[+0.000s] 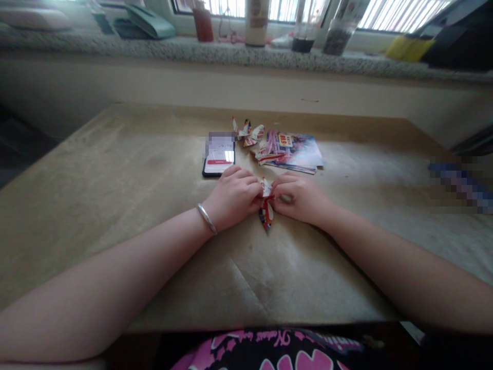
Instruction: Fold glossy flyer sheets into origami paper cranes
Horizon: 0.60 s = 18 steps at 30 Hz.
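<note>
A small folded piece of printed paper [266, 213], white, red and dark with a pointed lower end, is pinched between my two hands just above the table. My left hand [239, 198], with a silver bangle at the wrist, grips its left side with closed fingers. On the paper's right side, my right hand [299, 198] closes thumb and fingers on the edge. Some fingertips are hidden behind the knuckles. Just beyond my hands lie folded paper pieces [250, 134] with pointed tips, made of similar printed paper.
A phone [219, 156] with a lit screen lies beyond my left hand. A stack of colourful printed sheets [300, 149] lies behind my right hand. The brownish table [115, 169] meets a wall below a granite sill [162, 49] holding bottles [257, 23] and a yellow object [409, 48].
</note>
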Tool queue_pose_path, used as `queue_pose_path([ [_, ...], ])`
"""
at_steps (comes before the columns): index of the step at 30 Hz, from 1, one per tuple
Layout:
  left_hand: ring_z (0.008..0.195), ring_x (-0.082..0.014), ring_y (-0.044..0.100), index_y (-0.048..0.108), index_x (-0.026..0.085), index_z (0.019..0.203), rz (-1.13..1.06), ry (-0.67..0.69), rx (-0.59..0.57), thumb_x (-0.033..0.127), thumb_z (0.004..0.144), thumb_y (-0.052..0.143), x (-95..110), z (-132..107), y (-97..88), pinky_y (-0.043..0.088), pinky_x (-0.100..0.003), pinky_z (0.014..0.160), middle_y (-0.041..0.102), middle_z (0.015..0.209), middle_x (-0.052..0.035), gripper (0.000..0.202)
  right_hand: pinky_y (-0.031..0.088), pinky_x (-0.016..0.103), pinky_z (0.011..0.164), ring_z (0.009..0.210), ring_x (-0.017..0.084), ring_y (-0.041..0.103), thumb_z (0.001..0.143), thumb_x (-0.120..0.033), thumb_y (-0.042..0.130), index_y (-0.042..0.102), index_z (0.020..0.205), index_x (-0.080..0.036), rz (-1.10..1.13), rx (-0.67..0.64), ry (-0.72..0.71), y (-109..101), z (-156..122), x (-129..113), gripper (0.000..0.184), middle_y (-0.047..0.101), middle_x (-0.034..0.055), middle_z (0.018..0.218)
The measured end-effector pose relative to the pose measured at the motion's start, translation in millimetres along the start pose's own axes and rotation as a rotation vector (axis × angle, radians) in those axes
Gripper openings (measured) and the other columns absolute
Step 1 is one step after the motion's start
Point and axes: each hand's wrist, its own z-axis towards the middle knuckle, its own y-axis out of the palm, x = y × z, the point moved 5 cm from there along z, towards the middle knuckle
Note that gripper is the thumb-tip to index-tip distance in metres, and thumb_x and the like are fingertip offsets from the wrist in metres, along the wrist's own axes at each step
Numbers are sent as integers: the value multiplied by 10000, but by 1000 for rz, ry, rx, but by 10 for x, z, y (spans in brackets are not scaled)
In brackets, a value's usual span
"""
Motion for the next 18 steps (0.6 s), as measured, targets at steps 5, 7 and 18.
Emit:
queue_pose_path([
  [5,844,-196,582,646,179,781,-108,-112,-39,295,813,582,-68,4,78,389,-330,780,681,832,-35,136,448,297,739,749,162,578,725,-133,597,555,616,-196,162,16,75,56,3,102,133,643,33,745],
  [7,833,-195,579,643,177,775,-132,-120,-42,297,812,578,-80,1,86,388,-327,766,677,823,-36,141,441,300,736,745,165,562,732,-141,589,553,640,-199,130,9,95,60,-6,106,114,627,29,731],
  [18,817,-196,586,651,172,768,-142,-125,-58,315,860,550,-113,10,98,392,-326,746,677,803,-45,198,441,368,830,911,225,577,852,-261,560,620,741,-182,-38,-36,74,77,9,67,150,658,106,945],
])
